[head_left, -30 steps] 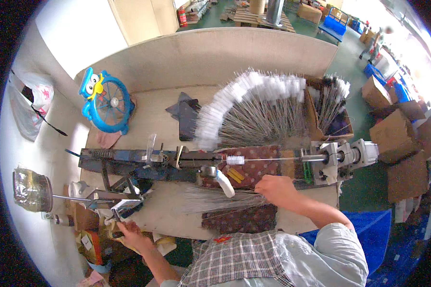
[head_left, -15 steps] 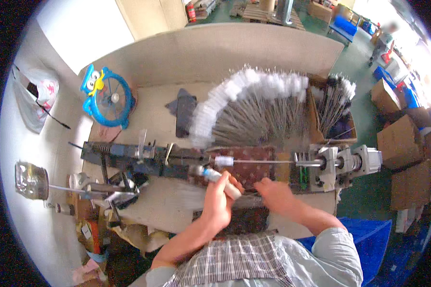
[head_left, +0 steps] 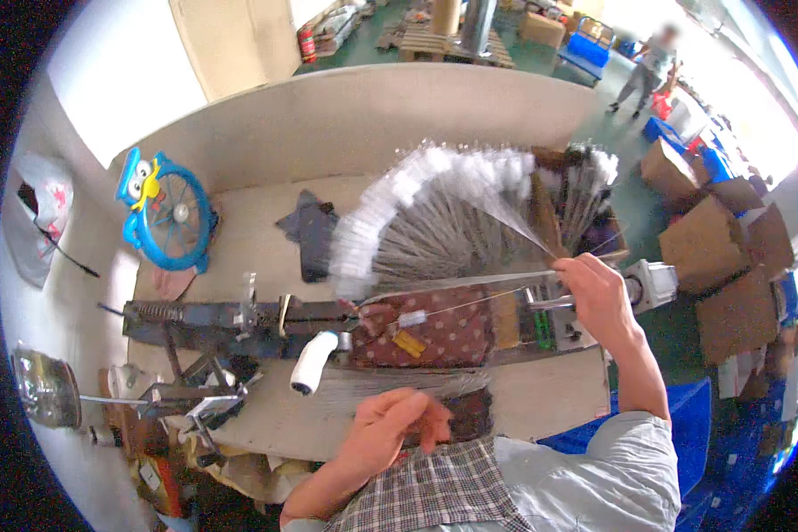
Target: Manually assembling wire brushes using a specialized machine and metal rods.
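Note:
My right hand (head_left: 598,293) is closed, its fingertips pinching the end of a thin wire (head_left: 519,223) whose blurred length slants up into a fan of white-tipped wires (head_left: 457,235). Beneath it lies the metal end fixture (head_left: 550,297) of a long bench device. My left hand (head_left: 390,430) hovers at the near table edge, fingers loosely bent and partly smeared, with nothing visible in them. Beyond that hand lie loose thin wires (head_left: 417,383). A white handle (head_left: 315,363) with a dark end juts toward me from the device, untouched. A small white piece (head_left: 412,317) sits over brown dotted cloth (head_left: 452,332).
A blue character-shaped fan (head_left: 179,215) stands at the back left. A cardboard box (head_left: 594,232) of more wires is at the back right. A glass jar (head_left: 46,388) sits far left. Cartons (head_left: 700,239) are stacked right, and another person (head_left: 652,71) stands far off.
My left hand has let go of the white handle and dropped nearer me; the handle has swung left. My right hand has moved right and away, onto a wire. The whole view has shifted.

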{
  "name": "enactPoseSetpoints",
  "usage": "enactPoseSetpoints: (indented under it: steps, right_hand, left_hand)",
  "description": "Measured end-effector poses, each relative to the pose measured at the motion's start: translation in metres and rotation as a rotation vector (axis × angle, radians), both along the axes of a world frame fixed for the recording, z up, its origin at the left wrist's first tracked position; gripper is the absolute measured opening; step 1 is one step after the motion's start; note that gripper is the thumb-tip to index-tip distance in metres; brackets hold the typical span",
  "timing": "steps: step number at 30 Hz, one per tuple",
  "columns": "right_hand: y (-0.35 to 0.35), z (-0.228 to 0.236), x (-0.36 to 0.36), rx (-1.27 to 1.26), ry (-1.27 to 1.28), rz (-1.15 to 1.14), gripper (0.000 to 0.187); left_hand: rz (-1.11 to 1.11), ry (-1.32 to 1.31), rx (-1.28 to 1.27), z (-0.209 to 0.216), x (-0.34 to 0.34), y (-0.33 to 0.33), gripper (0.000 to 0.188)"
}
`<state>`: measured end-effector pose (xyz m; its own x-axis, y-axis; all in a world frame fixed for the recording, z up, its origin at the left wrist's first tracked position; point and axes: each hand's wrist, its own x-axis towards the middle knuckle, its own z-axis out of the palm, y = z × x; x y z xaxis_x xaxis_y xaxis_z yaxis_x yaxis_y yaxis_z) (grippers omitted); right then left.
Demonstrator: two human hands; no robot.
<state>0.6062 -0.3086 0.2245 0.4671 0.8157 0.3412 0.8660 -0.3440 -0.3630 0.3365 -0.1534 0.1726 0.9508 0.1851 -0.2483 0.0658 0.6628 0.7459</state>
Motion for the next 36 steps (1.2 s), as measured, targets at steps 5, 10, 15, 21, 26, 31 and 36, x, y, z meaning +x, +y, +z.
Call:
enactPoseSetpoints:
  steps: [5, 10, 15, 21, 26, 31, 36]
  right_hand:
    - [0.014, -0.035, 0.009, -0.004, -0.092, 0.253, 0.021]
    - [0.026, -0.036, -0.001, 0.026, 0.182, 0.117, 0.016]
    - [0.030, -0.052, 0.008, 0.033, 0.238, 0.063, 0.011]
    - [0.020, -0.049, 0.023, -0.067, 0.238, 0.161, 0.013]
    - [0.025, -0.047, 0.026, -0.049, 0.275, 0.268, 0.016]
    - [0.027, -0.049, 0.023, 0.040, 0.278, 0.310, 0.015]
    - [0.056, -0.042, 0.003, 0.075, 0.226, 0.410, 0.012]
  left_hand:
    - [0.133, -0.065, 1.135, -0.023, 0.091, -0.007, 0.018]
    - [0.233, -0.072, 1.681, -0.054, 0.158, -0.016, 0.021]
    - [-0.015, 0.098, 2.011, -0.073, 0.178, -0.003, 0.006]
    - [0.183, 0.092, 2.253, -0.045, 0.190, 0.006, 0.005]
    - [0.225, 0.078, 2.193, -0.032, 0.199, 0.018, 0.004]
    - [0.185, 0.199, 2.337, -0.029, 0.193, 0.034, 0.005]
    - [0.182, 0.188, 2.273, -0.086, 0.158, 0.072, 0.011]
